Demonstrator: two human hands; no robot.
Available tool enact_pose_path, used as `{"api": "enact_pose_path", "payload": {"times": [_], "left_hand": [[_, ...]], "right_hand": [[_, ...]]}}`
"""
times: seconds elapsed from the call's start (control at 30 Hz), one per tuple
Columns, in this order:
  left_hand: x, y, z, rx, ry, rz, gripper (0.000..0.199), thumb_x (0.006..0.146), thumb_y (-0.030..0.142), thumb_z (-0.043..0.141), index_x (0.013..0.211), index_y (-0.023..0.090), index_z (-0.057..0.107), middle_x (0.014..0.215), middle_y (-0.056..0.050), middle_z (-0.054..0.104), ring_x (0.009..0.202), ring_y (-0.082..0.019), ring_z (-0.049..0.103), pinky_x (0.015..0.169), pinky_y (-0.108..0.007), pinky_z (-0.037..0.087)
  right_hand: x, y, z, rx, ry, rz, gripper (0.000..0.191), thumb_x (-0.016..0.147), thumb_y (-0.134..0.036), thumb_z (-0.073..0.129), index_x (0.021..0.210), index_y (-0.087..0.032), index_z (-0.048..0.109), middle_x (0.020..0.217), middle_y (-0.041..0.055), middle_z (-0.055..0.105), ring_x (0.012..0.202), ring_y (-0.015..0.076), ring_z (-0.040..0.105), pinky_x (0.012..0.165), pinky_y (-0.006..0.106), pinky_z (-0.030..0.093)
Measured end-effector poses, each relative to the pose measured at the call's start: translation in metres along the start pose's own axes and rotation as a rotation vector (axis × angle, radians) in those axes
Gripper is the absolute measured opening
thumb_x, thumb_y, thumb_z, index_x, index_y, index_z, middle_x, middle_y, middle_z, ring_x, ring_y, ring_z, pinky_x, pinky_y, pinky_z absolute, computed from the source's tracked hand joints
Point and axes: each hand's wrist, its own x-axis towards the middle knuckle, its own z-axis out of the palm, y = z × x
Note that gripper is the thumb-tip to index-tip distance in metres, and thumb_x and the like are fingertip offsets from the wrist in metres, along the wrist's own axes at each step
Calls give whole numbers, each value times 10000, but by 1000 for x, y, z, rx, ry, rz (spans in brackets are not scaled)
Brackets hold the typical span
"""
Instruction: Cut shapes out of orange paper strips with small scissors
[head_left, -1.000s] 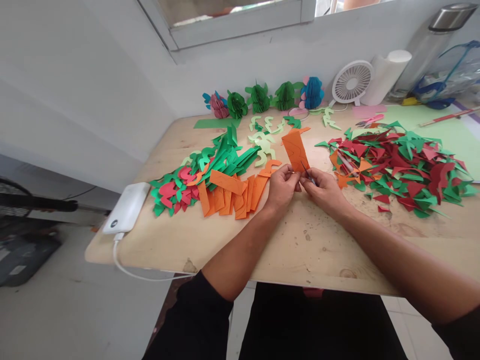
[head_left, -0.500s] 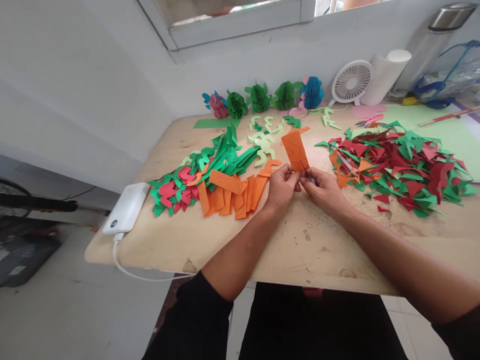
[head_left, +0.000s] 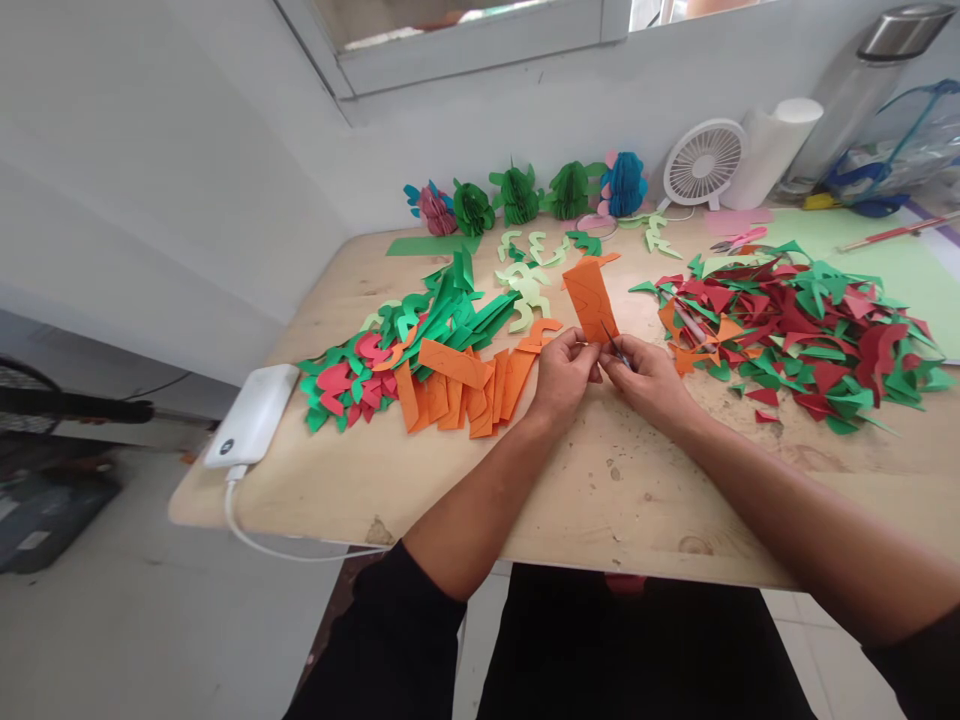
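My left hand (head_left: 568, 367) pinches the lower edge of an orange paper strip (head_left: 589, 298), which stands up from the fingers and bears a drawn curved outline. Closed around a small pair of scissors (head_left: 618, 352) is my right hand (head_left: 643, 372); the dark blade lies against the strip's lower right part. The scissors' handles are mostly hidden by the fingers. Left of my hands lie several orange paper strips (head_left: 454, 367) with drawn lines, beside folded green strips (head_left: 469, 320) and cut red and green shapes (head_left: 352, 378).
A heap of red, green and orange scraps (head_left: 810, 330) covers the table's right side. Along the wall stand several honeycomb paper figures (head_left: 517, 195), a white fan (head_left: 705, 163) and a bottle (head_left: 847, 110). A white power bank (head_left: 253, 415) with a cable lies at the left edge.
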Motion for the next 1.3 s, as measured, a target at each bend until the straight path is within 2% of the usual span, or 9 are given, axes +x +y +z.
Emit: {"api": "enact_pose_path", "payload": {"times": [0.27,0.5,0.8,1.3], "left_hand": [[0,0,-1,13,9,-17,140,742,259,620,672,169,539,477,55,463,447,-56,426,508,-201,373],[0,0,0,16,-1,-1,104,749,207,589,674,170,529,474,60,455,444,-55,420,509,-202,370],[1,-1,-1,9,1,-11,115,748,238,610,685,168,543,477,56,461,444,-55,422,513,-203,371],[0,1,0,7,3,-16,108,747,229,609,688,169,542,484,56,457,447,-57,426,514,-206,378]], "right_hand": [[0,-3,0,-16,18,-9,175,798,-289,502,647,-201,485,520,-51,412,496,102,341,495,257,269],[0,-2,0,-17,7,-9,153,796,-258,499,655,-198,498,541,-47,436,507,104,358,504,257,283],[0,-1,0,-2,9,-8,174,801,-296,500,654,-204,493,522,-49,413,499,108,351,493,259,274],[0,-1,0,-30,14,-5,151,792,-260,502,656,-195,498,561,-42,442,516,104,348,512,262,275]]}}
